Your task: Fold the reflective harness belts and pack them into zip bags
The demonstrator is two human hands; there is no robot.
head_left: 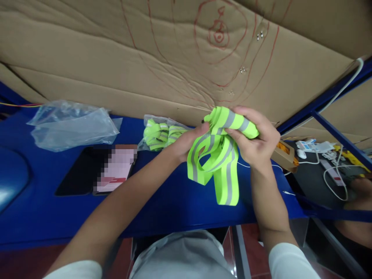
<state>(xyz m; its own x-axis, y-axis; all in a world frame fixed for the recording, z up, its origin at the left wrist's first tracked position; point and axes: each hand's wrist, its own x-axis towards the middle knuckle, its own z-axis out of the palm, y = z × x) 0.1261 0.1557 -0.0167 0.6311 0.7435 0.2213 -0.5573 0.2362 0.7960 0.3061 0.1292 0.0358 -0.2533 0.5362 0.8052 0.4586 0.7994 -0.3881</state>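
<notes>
A bundle of neon-yellow reflective strap (pixel 228 188) with grey stripes hangs between my two hands above the blue table. My right hand (pixel 258 135) is closed round the folded upper part, its thumb in front. At the bundle's left end, my left hand (pixel 193 141) grips the strap, its fingers partly hidden behind the folds. Loose loops dangle below both hands. Behind my left forearm, a clear plastic bag (pixel 147 135) holds more of the same yellow strap and leans near the cardboard.
Clear plastic bags (pixel 74 128) lie at the back left of the blue table (pixel 174 209). A phone in a dark folding case (pixel 84 170) lies nearer. Cardboard (pixel 116 77) with red drawings stands behind. At right are a blue frame bar (pixel 343 135), cables, an open box (pixel 283 155) and another person's arm (pixel 360 217).
</notes>
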